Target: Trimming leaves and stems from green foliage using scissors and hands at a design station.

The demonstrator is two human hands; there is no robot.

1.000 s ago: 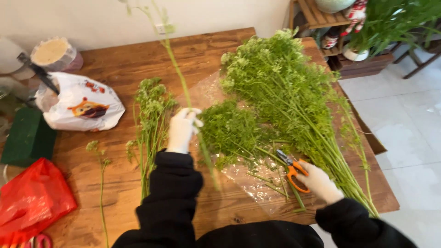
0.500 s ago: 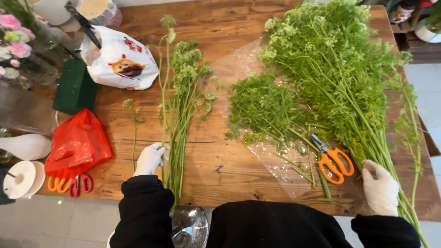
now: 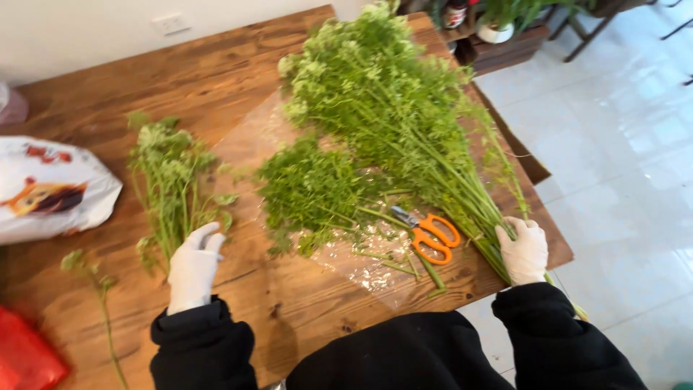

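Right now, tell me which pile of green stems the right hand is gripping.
The big bunch on the right, the tallest pile, gripped at its stem ends by the right hand. The middle heap lies untouched; the left hand rests by the small bunch.

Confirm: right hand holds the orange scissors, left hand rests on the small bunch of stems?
Not quite. In the head view the orange scissors lie loose on the table; the right hand grips the big bunch's stems. The left hand does rest on the small bunch.

Only packaging: a white plastic bag (image 3: 50, 189) with an orange-and-black picture, lying well left of the left hand (image 3: 193, 266), plus a red bag (image 3: 25, 357) below-left.
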